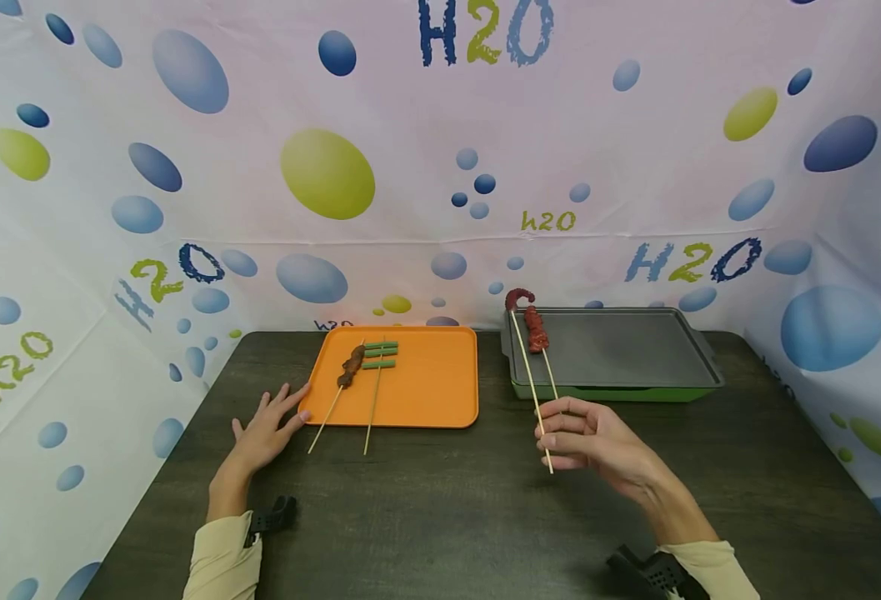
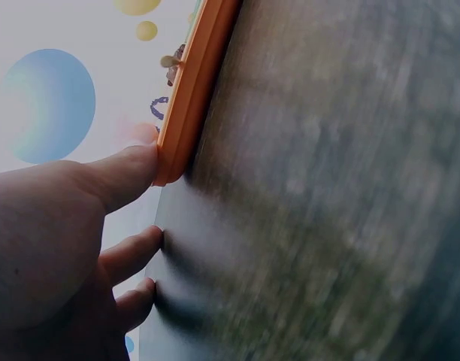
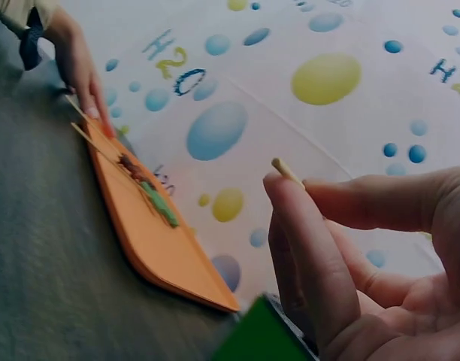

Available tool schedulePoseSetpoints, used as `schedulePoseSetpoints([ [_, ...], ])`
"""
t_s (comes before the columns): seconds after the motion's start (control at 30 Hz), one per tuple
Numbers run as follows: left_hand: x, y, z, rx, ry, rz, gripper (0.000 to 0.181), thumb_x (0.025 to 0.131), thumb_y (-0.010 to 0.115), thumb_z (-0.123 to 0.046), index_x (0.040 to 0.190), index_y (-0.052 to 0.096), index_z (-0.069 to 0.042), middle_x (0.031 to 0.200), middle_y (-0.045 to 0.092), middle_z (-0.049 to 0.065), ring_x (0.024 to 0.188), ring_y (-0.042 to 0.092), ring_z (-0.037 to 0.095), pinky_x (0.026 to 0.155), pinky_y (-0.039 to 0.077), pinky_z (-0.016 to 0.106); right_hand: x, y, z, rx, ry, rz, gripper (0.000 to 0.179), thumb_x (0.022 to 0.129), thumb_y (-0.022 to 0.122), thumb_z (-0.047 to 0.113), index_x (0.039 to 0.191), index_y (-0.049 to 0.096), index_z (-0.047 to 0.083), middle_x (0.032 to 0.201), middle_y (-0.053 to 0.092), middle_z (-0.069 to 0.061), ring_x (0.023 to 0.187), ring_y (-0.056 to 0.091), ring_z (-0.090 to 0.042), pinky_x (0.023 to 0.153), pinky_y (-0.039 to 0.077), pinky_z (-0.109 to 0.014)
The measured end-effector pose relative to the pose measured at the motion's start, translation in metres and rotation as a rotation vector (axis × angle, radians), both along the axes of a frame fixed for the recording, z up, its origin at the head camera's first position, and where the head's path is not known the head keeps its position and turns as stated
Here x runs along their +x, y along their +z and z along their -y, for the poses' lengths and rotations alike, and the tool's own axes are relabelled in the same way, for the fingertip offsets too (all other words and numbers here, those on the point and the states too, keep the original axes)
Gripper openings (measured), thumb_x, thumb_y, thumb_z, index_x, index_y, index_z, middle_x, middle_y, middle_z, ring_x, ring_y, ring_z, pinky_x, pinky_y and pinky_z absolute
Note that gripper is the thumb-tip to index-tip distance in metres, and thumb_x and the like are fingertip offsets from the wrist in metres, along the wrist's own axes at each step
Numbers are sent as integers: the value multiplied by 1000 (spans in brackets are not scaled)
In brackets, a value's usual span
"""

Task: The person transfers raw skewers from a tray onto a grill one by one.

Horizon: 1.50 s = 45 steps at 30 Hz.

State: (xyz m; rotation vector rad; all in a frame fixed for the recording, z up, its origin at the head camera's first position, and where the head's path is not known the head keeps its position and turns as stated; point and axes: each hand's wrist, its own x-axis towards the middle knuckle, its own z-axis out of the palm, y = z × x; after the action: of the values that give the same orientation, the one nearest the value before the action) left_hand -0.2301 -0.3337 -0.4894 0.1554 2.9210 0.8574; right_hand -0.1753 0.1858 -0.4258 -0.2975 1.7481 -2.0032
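My right hand [image 1: 598,442] pinches the bare stick of a skewer with a dark red, curled piece [image 1: 519,298] at its top, held up near the grill pan's left end. In the right wrist view, the stick's butt end [image 3: 286,171] pokes out between thumb and finger. A second skewer, with red chunks [image 1: 536,330], reaches down over the pan's front edge toward my fingers; whether they touch it I cannot tell. My left hand [image 1: 263,433], fingers spread, touches the left corner of the orange tray [image 1: 432,375]. A brown meat skewer [image 1: 351,367] and a green-piece skewer [image 1: 379,364] lie on it.
The grey-topped grill pan [image 1: 628,346] with a green base stands at the back right of the dark table [image 1: 425,517]. Both sticks on the tray overhang its front edge. A printed white backdrop [image 1: 410,167] hangs behind the table.
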Motion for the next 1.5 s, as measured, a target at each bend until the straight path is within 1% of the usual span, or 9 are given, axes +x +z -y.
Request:
schedulePoseSetpoints([
  [0.17,0,1,0,0,1,2,63,108,51,-42,161,35,-12,165,15,31,148,0,61,97,-14,88,0,1,-18,-42,-9,-14,27,99,65,1,125,59,5,107,73,-5,98,74,-19,89,59,-42],
  [0.33,0,1,-1,-4,2,4,63,108,51,-42,161,35,-12,165,15,31,149,0,60,98,-14,87,-3,-3,-38,-42,-53,-8,26,99,63,-2,124,60,6,108,74,-3,98,74,-19,91,57,-45],
  [0.53,0,1,0,-4,2,1,62,108,51,-41,161,35,-11,165,15,32,148,0,61,98,-14,87,-7,-9,-52,22,-128,38,36,98,67,0,131,54,-3,108,74,-4,99,74,-20,91,57,-44],
  [0.63,0,1,0,-3,1,3,63,108,51,-42,161,35,-12,165,15,32,148,0,61,98,-14,87,-10,-13,-57,45,-128,43,37,98,67,1,132,54,-5,107,74,-4,100,74,-21,89,59,-41],
  [0.9,0,0,1,0,2,15,64,108,51,-43,161,35,-12,165,14,32,148,-1,61,97,-14,88,-15,-24,-68,53,-95,53,29,100,63,1,129,58,-1,109,74,-5,100,74,-22,87,60,-37],
  [1.2,0,1,1,4,1,9,64,108,51,-43,161,35,-12,165,14,32,149,-1,60,98,-14,87,-17,-27,-71,84,-79,88,48,100,65,4,140,46,-13,113,74,-8,103,73,-23,89,59,-40],
  [1.37,0,2,0,4,4,12,64,108,51,-43,161,35,-12,165,14,31,149,-2,59,98,-15,86,-14,-23,-70,113,-112,52,57,100,66,6,146,39,-15,118,73,-9,107,72,-25,93,57,-44],
  [1.43,1,2,-1,5,4,13,63,108,51,-42,161,35,-12,165,14,31,149,-1,59,98,-15,86,-13,-22,-69,142,-154,11,61,101,66,8,148,36,-15,120,71,-9,108,72,-24,94,57,-44],
  [1.5,1,1,-2,3,3,9,63,108,51,-42,161,35,-12,165,15,31,149,-1,59,98,-14,87,-12,-19,-69,178,-208,-44,61,102,66,10,150,36,-14,121,70,-8,108,71,-20,94,57,-41],
])
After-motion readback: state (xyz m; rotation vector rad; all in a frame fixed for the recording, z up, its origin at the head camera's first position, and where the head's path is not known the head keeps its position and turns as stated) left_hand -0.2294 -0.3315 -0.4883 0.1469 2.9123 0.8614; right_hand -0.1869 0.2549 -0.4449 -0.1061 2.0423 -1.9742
